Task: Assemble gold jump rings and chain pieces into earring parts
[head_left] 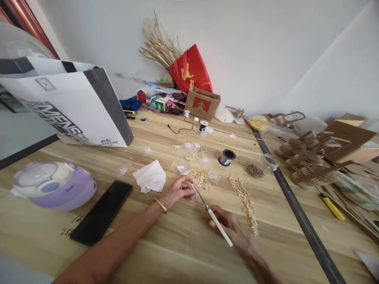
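My right hand (pixel 232 228) is closed round white-handled pliers (pixel 219 226), whose long thin jaws point up and left toward my other hand. At the jaw tip, the fingers of my left hand (pixel 177 191) are pinched together; whatever small piece they hold is too small to make out. Just beyond my fingertips lies a heap of small gold and silver jewelry pieces (pixel 201 179). Several gold and silver chain strands (pixel 246 203) lie to the right of my right hand. Small clear bags (pixel 189 147) with silver and gold parts are spread farther back.
A wire spool (pixel 227 157) and a pile of beads (pixel 256 170) stand behind the chains. At left are a white tissue (pixel 150 176), a black phone (pixel 102 213), a purple-and-white device (pixel 55 185) and a large paper bag (pixel 74 106). Woven baskets (pixel 308 154) crowd the right.
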The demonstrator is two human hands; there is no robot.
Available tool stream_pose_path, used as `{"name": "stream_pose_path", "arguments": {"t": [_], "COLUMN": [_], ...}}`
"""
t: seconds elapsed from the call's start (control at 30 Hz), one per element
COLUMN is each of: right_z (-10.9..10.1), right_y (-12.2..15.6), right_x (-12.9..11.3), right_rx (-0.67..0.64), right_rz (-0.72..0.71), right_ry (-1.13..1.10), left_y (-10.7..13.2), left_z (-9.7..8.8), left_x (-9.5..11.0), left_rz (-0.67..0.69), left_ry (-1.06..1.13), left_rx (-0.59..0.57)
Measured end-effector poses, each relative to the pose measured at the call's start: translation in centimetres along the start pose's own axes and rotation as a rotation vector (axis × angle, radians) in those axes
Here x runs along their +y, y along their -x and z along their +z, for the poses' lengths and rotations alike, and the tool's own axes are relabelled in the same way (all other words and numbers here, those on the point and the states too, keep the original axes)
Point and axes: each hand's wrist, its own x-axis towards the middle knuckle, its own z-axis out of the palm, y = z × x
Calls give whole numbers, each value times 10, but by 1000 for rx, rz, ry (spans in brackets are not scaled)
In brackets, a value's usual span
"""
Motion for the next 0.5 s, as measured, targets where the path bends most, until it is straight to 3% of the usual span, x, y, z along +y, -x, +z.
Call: {"name": "stream_pose_path", "arguments": {"t": [0.23, 0.5], "right_z": [-1, -4], "right_y": [1, -2], "right_x": [-4, 1], "right_rx": [-85, -44], "right_rz": [11, -28], "right_ry": [-223, -315], "left_y": [-2, -3], "left_z": [-3, -3], "left_x": [-3, 0], "left_rz": [-20, -37], "left_ry": [96, 153], "left_rx": [32, 37]}}
